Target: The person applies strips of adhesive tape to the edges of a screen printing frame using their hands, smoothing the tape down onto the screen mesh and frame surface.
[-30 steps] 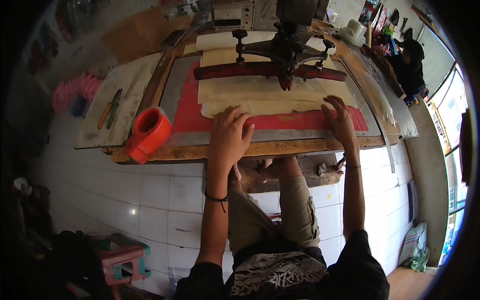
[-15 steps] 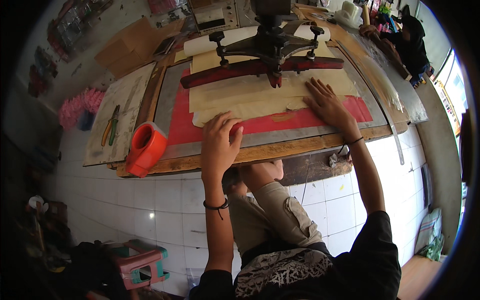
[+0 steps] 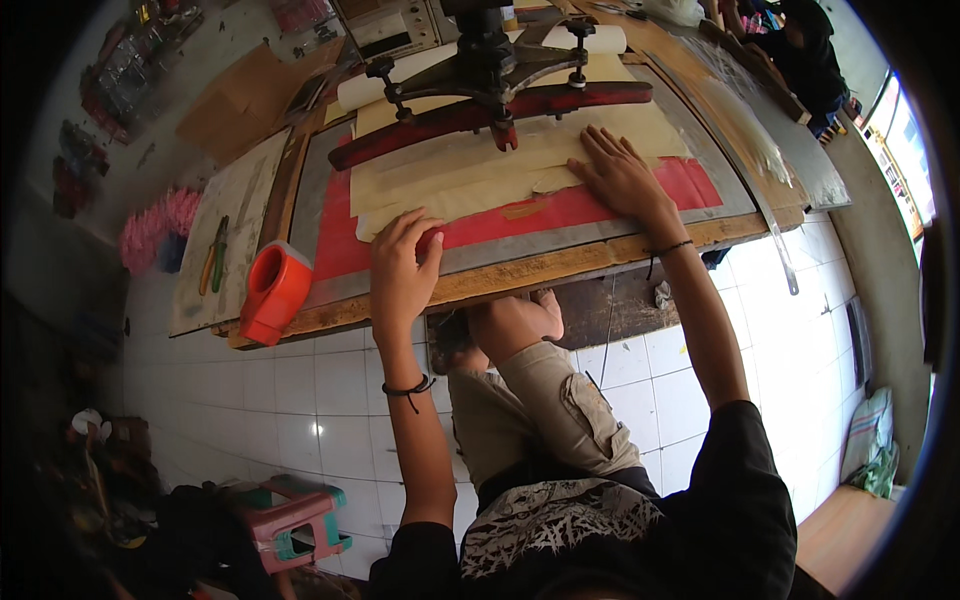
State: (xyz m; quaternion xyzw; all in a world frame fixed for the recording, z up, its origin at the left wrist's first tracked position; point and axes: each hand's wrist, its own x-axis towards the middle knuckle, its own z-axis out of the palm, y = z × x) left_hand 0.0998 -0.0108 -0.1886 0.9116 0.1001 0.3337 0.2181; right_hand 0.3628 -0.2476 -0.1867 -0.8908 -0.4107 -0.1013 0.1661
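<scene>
My left hand [image 3: 403,262] rests at the near left corner of a tan, translucent sheet [image 3: 440,188]. Its fingers are bent lightly over the edge and the thumb stands apart. Farther right, my right hand [image 3: 622,178] lies flat with fingers spread on the same sheet. Beneath it a red sheet [image 3: 560,214] shows along the near side, both lying on a grey plate [image 3: 480,257]. The sheet's near edge is uneven, with a small torn-looking spot. Just beyond my hands, a long red bar [image 3: 420,122] hangs from a black metal press arm [image 3: 490,75] over the sheet.
Left on the table are an orange-red plastic holder [image 3: 275,293] with a round opening and pliers [image 3: 214,262]. A white roll [image 3: 365,92] lies behind the bar. A metal ruler [image 3: 780,245] juts over the right edge. Another person [image 3: 800,65] sits at the far right.
The whole view has shifted, so the table appears a little farther up and left. Both hands keep about the same places on the sheet.
</scene>
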